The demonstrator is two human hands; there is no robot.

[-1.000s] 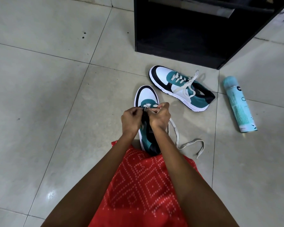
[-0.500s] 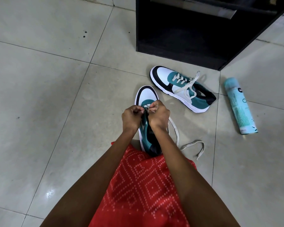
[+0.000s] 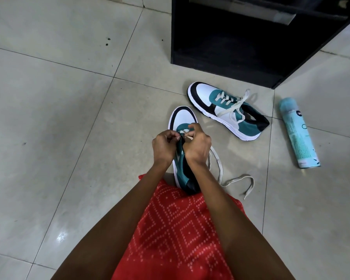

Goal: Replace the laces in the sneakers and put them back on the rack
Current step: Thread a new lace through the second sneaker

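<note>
The head view shows two low-top sneakers in white, teal and black with white soles. The near sneaker stands on the floor with its toe pointing away from the person and its heel against the person's red garment with a white dotted diamond pattern. The far sneaker lies tilted onto its side just beyond and to the right, apart from the first, and is already threaded with a cream lace. Two hands meet over the near sneaker's lowest eyelets. The left hand has its fingers curled and pinches the edge of the upper there. The right hand is curled too and pinches one loose cream flat shoelace, whose free length trails off the sneaker's right side and loops across the floor. One pale turquoise spray can lies on its side to the right, well apart from both sneakers. The floor is large glossy grey-beige tiles with thin dark grout lines and a few dark specks. One black open-fronted rack stands on it at the top of the view, near the far sneaker.
</note>
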